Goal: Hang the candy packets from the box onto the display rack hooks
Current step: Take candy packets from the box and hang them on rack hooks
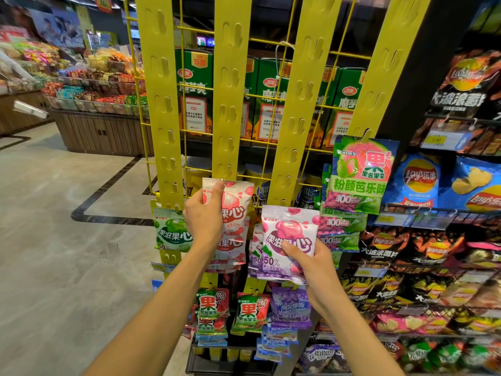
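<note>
left hand (205,213): we see it gripping the pink packet (235,210) near its top left corner, fingers curled over the upper edge, packet held up against the second yellow strip (231,88).
right hand (311,270): we see it holding the purple packet (288,240) from below, thumb across the front lower part, fingers behind; packet upright, in front of the third yellow strip (299,109).
hung packets: we note a green packet (172,230) on the leftmost strip (160,90), more pink and purple ones behind the held two, a green-pink guava packet (360,173) on the right strip.
lower rack: we see small green packets (248,312) and purple ones hanging below.
surroundings: chip bags (471,183) on shelves at right, green cartons (193,93) behind the grid, bulk candy bins (89,85) far left.
box: we cannot see it.
</note>
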Available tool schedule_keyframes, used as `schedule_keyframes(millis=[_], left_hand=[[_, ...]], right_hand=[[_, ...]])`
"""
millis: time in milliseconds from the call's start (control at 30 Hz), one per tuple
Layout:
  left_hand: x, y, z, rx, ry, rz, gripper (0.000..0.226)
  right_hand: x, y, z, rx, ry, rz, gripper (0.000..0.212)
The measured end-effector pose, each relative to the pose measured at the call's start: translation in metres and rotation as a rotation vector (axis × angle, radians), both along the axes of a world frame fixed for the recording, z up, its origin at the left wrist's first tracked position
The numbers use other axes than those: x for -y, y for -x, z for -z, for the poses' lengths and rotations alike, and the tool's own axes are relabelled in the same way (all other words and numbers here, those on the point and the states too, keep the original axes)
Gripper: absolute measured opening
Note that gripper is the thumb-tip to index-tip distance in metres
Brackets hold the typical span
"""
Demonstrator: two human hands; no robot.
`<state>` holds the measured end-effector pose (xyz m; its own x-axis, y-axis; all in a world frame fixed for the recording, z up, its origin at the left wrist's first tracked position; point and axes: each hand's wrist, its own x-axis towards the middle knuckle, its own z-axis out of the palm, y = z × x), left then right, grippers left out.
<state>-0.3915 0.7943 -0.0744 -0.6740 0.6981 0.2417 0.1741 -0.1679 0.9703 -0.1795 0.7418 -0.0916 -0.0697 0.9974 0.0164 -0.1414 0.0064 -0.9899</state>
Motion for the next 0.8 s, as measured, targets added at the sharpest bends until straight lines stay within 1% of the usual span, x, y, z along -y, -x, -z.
schedule_keyframes(millis=[67,100,233,267,367,400,600,700,733,800], left_hand=[[-0.001,-0.001,0.0,-0.027,0.021,-0.045,0.057],[0.0,-0.002,-0.001,-0.045,0.034,-0.068,0.058],[0.001,-0.006,-0.002,-0.101,0.088,-0.122,0.048],[0.0,-0.005,0.0,-0.111,0.105,-0.131,0.05],[0.0,-0.004,0.004,-0.126,0.148,-0.133,0.071],[0.0,-0.004,0.004,-0.131,0.153,-0.138,0.073],[0.007,-0.005,-0.001,-0.125,0.129,-0.124,0.061],[0.012,-0.006,0.001,-0.1,0.123,-0.082,0.054],[0.012,-0.006,0.003,-0.084,0.111,-0.064,0.053],[0.01,-0.004,0.008,-0.06,0.089,-0.006,0.061]], right_hand=[[-0.001,0.0,0.0,0.0,0.007,0.006,0.023],[-0.001,0.0,0.0,0.0,0.01,0.008,0.022],[-0.002,0.0,-0.001,0.004,0.009,0.011,0.021],[-0.003,0.0,-0.001,0.005,0.009,0.011,0.021],[-0.003,0.001,-0.001,0.003,0.009,0.006,0.021],[-0.003,0.002,-0.001,0.003,0.008,0.004,0.022],[-0.004,0.003,-0.001,0.0,0.006,0.006,0.021],[-0.003,0.004,0.0,0.005,0.013,0.002,0.021],[-0.003,0.004,0.0,0.006,0.015,0.0,0.021],[-0.002,0.004,0.0,0.012,0.014,-0.001,0.022]])
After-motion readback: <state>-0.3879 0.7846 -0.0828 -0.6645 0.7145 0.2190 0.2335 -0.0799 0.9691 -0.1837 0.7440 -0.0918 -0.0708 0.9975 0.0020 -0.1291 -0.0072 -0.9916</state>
